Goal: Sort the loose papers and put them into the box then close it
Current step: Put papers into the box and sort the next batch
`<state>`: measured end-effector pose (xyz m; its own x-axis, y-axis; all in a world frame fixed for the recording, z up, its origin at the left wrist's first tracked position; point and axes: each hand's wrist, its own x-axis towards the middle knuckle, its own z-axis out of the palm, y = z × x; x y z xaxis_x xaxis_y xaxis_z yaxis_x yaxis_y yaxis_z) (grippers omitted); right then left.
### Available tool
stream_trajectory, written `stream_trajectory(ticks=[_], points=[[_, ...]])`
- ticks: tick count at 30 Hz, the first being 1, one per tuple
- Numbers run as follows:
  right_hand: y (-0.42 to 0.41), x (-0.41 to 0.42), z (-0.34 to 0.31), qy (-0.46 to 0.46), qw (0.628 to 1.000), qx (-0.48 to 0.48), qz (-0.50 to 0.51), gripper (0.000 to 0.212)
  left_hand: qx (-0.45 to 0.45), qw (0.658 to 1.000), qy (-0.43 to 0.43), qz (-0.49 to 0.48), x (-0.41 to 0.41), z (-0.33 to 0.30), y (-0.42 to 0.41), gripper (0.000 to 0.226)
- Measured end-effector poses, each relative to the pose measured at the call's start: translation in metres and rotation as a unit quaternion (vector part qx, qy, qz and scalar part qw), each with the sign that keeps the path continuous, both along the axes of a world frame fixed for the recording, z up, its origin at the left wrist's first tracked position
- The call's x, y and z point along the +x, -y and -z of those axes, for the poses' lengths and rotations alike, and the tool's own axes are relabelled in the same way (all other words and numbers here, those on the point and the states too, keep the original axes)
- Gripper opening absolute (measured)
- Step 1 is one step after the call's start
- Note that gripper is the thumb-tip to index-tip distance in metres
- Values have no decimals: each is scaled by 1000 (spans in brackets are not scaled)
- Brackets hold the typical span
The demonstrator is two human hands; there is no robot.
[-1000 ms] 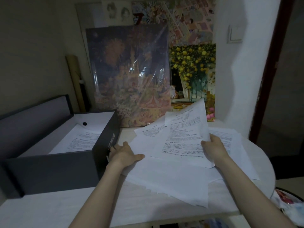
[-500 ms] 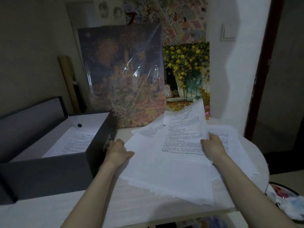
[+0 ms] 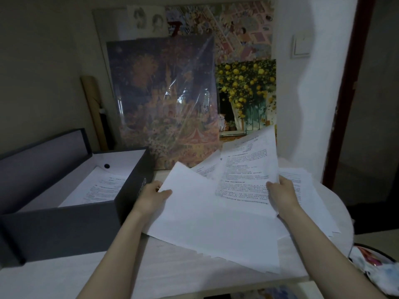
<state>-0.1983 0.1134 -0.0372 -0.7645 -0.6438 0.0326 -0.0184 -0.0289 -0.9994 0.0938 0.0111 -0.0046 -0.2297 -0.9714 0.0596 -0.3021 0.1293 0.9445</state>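
Left hand (image 3: 151,197) pinching the left edge of a blank sheet (image 3: 200,212), lifted off the pale surface (image 3: 64,275). Right hand (image 3: 282,195) gripping a printed page (image 3: 248,169), tilted up above the loose papers (image 3: 306,203). Beside the left hand, open dark box (image 3: 64,225) with 1 printed sheet (image 3: 101,186) inside.

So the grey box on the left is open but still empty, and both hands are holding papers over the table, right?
Not quite. The head view shows the grey box is open but not empty: a printed sheet already lies inside it. The rest holds: the left hand grips a blank sheet and the right hand a printed page, both over the table.
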Motion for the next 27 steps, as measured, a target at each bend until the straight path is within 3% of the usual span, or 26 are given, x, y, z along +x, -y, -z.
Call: stream_trajectory(ticks=[2,4,7,9,12,15,17,19,23,27], points=[[0,-3,0,16,999,-25,30,24,2,996,-89,1,-1,-7,-8,7],[1,-7,2,37,996,-59,57,25,-46,986,-148,-59,-1,-8,-7,8],[2,-8,1,57,992,-94,70,32,-203,954,-161,-153,-2,-8,-4,5],[2,-7,0,54,990,-104,73,32,-307,929,-149,-144,-4,-10,-12,4],[3,-9,1,48,989,-115,83,32,-454,889,-29,-55,-7,-4,-14,23],[2,-10,1,19,989,-100,107,32,-532,824,183,65,-13,8,-4,36],[-1,-8,0,-16,989,-88,118,28,-502,794,309,149,-19,15,-6,27],[-2,-6,0,-36,988,-81,128,25,-446,787,376,204,-21,23,-4,23],[-2,-9,2,-34,988,-81,125,26,-293,863,333,244,-15,28,4,32],[2,-14,6,-7,989,-106,106,30,-242,886,301,255,-13,25,5,36]])
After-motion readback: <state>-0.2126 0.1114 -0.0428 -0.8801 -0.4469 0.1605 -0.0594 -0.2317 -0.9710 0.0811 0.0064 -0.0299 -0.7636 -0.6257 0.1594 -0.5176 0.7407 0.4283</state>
